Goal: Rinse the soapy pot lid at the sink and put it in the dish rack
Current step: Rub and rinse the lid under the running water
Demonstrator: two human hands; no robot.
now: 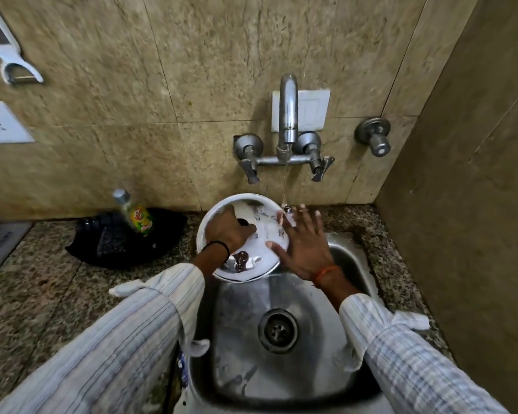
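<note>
A round steel pot lid point(263, 234), streaked with white soap foam, is held tilted over the back of the steel sink point(281, 380). My left hand point(226, 231) grips the dark knob at the lid's middle. My right hand point(304, 248) lies flat with fingers spread on the lid's right edge. A thin stream of water falls from the tap point(288, 115) and lands at the lid's upper right rim, by my right fingertips. The dish rack is out of view.
A black pan point(108, 243) lies on the granite counter point(42, 294) to the left, with a green-labelled bottle point(135, 215) standing by it. The sink drain point(278, 330) is below the lid. Tiled walls close in behind and on the right, with a separate valve point(374, 135).
</note>
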